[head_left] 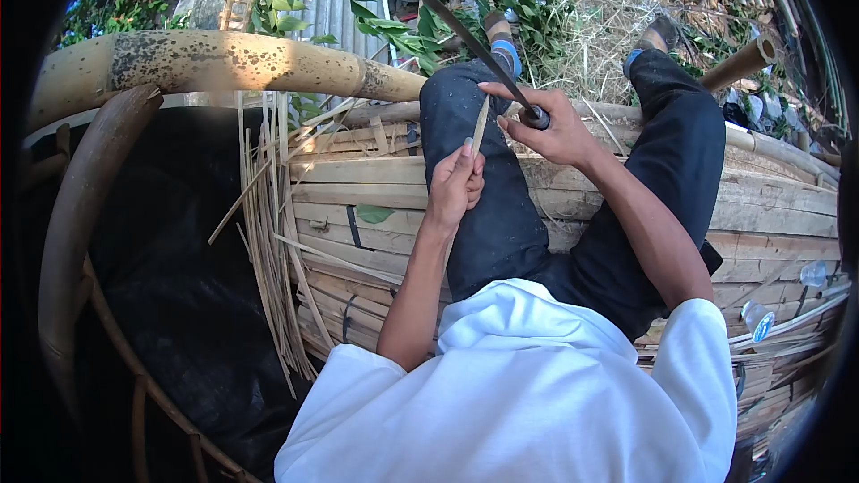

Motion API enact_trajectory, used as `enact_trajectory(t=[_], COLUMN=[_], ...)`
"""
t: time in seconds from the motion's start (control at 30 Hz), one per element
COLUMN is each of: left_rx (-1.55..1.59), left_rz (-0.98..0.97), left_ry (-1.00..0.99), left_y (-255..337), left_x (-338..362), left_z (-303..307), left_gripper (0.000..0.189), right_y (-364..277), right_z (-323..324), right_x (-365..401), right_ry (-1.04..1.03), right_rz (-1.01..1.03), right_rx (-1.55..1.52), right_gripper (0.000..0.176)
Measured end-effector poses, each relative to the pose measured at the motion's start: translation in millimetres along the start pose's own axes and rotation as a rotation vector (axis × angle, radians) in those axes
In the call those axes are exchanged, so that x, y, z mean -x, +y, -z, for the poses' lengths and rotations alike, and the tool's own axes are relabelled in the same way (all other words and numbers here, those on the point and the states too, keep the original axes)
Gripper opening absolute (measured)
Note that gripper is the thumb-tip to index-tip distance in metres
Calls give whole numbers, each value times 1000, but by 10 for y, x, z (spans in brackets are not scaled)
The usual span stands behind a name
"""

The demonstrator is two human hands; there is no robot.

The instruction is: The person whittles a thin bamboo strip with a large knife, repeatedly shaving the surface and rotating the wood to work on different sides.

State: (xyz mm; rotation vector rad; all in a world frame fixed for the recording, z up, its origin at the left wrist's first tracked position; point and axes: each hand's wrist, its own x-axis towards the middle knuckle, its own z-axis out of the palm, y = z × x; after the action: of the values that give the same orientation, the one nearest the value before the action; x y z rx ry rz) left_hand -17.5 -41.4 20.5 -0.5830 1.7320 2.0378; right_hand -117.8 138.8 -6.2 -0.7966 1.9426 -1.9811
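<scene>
My left hand is closed around the lower end of a short, pale bamboo strip, thumb along it, above my left thigh. The strip points up and away from me. My right hand grips a long knife by its dark handle, and the dark blade slants away to the upper left. The fingers of that hand reach toward the strip's upper end, one fingertip right by its tip. Both hands are close together over my left knee in dark trousers.
I sit on stacked bamboo slats. Thin bamboo strips hang at the left beside a black sheet. A thick bamboo pole crosses the upper left. Plastic cups lie at the right, and leafy branches lie beyond my feet.
</scene>
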Motion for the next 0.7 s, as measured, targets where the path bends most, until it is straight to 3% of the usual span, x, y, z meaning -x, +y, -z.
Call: enact_trajectory(t=[0.07,0.2,0.3,0.37,0.47,0.7], left_rx=[-1,-7,-7,-9,2,14], left_rz=[7,-7,-6,-7,-1,1], left_ry=[8,8,14,25,23,11], left_y=[-2,-20,-11,-6,-4,1], left_x=[-4,-5,-6,-4,-5,-6], left_z=[-15,-6,-22,-23,-21,-15], left_gripper=[38,38,38,37,37,38], right_y=[-100,-17,51,76,68,-3], right_z=[37,17,0,41,28,29], right_x=[5,0,-7,4,19,7], right_ry=[-47,-42,81,-35,-53,18], right_rz=[-137,-107,1,-88,-86,-154], right_rx=[6,1,-25,28,-5,-95], right_gripper=[50,49,46,48,48,44])
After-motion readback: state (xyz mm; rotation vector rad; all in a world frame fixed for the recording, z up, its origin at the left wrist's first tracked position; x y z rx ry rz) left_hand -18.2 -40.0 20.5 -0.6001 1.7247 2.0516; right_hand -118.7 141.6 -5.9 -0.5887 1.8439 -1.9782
